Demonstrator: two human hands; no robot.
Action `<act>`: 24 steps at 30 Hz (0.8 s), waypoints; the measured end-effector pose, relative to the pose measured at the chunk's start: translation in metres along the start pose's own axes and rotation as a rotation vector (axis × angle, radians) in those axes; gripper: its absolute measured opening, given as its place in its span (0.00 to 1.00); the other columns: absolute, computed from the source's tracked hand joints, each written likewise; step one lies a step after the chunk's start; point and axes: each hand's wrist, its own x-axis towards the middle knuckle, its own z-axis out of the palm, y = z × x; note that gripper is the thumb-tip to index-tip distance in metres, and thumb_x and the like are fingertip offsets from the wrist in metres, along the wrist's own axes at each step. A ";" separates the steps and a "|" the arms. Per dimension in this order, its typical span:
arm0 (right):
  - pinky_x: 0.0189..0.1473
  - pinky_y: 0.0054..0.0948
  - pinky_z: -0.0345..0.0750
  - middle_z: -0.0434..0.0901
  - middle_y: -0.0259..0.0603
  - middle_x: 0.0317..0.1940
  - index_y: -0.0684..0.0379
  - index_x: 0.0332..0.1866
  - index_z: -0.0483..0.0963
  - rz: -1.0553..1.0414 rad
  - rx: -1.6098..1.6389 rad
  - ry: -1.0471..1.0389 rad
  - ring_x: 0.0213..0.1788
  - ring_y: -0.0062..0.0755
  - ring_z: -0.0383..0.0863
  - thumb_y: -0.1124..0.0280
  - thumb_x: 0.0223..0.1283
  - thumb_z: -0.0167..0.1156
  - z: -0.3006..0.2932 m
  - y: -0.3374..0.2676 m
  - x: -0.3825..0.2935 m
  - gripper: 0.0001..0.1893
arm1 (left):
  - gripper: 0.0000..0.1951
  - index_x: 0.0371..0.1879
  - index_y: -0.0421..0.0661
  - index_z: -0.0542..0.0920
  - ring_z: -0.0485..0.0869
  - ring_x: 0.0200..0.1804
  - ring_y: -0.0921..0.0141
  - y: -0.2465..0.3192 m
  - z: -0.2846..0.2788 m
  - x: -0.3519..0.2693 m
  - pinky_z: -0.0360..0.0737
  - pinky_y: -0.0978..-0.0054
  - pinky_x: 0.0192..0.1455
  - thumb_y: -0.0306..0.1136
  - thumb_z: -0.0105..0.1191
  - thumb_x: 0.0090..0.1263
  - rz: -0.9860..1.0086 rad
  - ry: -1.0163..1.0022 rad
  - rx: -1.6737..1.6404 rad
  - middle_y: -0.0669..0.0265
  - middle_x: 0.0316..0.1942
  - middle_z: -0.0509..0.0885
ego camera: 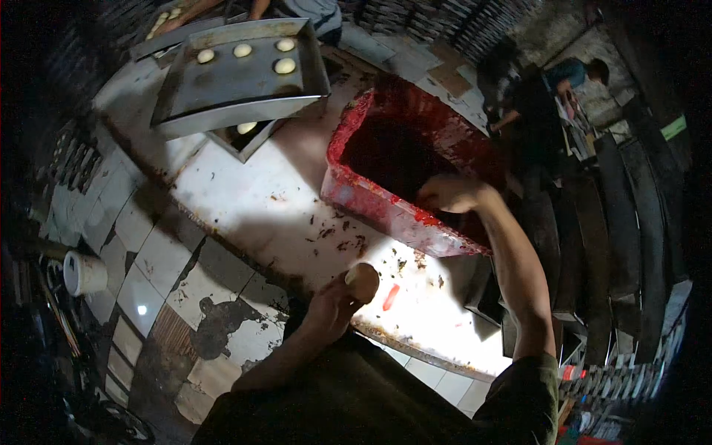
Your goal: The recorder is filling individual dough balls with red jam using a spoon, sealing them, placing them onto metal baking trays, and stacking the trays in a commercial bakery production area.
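Note:
My left hand (329,307) holds a round, pale dough ball (362,282) above the near edge of the white worktable (239,194). My right hand (453,193) reaches over the near rim of a red plastic tub (384,208) with its fingers curled. The dark contents (389,147) of the tub are too shadowed to identify, and whether the fingers pinch anything is hidden. Dark crumbs (336,233) and a small red smear (391,297) mark the table between my hands.
A metal baking tray (233,83) with several dough balls (242,50) rests over another tray (245,146). One person's hand (167,25) is at the far left; another person (573,78) works at right. Dark trays (601,245) stand right. A white bucket (84,273) is left.

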 end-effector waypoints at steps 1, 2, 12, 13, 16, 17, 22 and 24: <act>0.39 0.32 0.72 0.79 0.45 0.31 0.63 0.39 0.76 0.046 0.029 0.078 0.34 0.32 0.77 0.71 0.57 0.54 -0.014 -0.017 -0.028 0.09 | 0.17 0.54 0.40 0.70 0.74 0.51 0.69 0.001 -0.013 0.014 0.73 0.71 0.53 0.26 0.43 0.66 0.162 -0.157 0.222 0.62 0.49 0.74; 0.38 0.31 0.73 0.79 0.44 0.31 0.62 0.39 0.77 0.087 0.058 0.156 0.34 0.32 0.77 0.71 0.59 0.54 -0.025 -0.034 -0.055 0.09 | 0.18 0.55 0.40 0.68 0.73 0.54 0.68 0.003 -0.019 0.024 0.71 0.70 0.55 0.26 0.41 0.66 0.327 -0.311 0.442 0.61 0.51 0.73; 0.34 0.27 0.73 0.76 0.44 0.29 0.64 0.40 0.78 0.013 0.345 1.288 0.32 0.34 0.76 0.87 0.48 0.58 0.159 -0.093 -0.104 0.13 | 0.20 0.56 0.36 0.67 0.71 0.58 0.60 0.021 0.085 0.021 0.68 0.59 0.64 0.21 0.45 0.64 0.215 -0.517 -0.470 0.51 0.55 0.71; 0.34 0.26 0.71 0.75 0.44 0.28 0.65 0.40 0.78 -0.008 0.472 1.377 0.32 0.33 0.75 0.87 0.49 0.58 0.177 -0.096 -0.093 0.12 | 0.19 0.56 0.37 0.68 0.71 0.57 0.63 0.014 0.080 0.020 0.68 0.62 0.64 0.22 0.45 0.64 0.190 -0.425 -0.483 0.54 0.54 0.72; 0.36 0.24 0.71 0.73 0.44 0.30 0.67 0.40 0.76 0.032 0.538 1.402 0.35 0.33 0.74 0.88 0.51 0.56 0.230 -0.084 -0.095 0.11 | 0.15 0.51 0.39 0.71 0.70 0.58 0.64 -0.008 0.062 0.019 0.65 0.62 0.66 0.26 0.47 0.65 0.341 -0.317 -0.430 0.57 0.53 0.73; 0.36 0.24 0.71 0.73 0.45 0.31 0.66 0.40 0.76 0.082 0.601 1.325 0.35 0.34 0.74 0.89 0.51 0.55 0.260 -0.072 -0.098 0.12 | 0.17 0.53 0.40 0.70 0.70 0.58 0.64 -0.016 0.060 0.014 0.64 0.61 0.66 0.27 0.48 0.65 0.367 -0.297 -0.387 0.58 0.54 0.73; 0.50 0.34 0.66 0.72 0.45 0.37 0.62 0.41 0.77 0.271 0.344 1.159 0.39 0.44 0.66 0.82 0.51 0.54 0.347 -0.038 -0.117 0.12 | 0.26 0.61 0.49 0.63 0.72 0.58 0.64 -0.065 0.066 -0.019 0.66 0.56 0.63 0.28 0.49 0.62 0.346 -0.348 -0.355 0.61 0.53 0.74; 0.49 0.32 0.66 0.73 0.44 0.36 0.61 0.45 0.77 0.250 0.267 1.162 0.39 0.42 0.66 0.76 0.55 0.57 0.314 -0.050 -0.138 0.11 | 0.28 0.61 0.48 0.62 0.74 0.55 0.63 -0.091 0.073 -0.034 0.73 0.66 0.57 0.26 0.50 0.58 0.299 -0.255 -0.351 0.61 0.50 0.75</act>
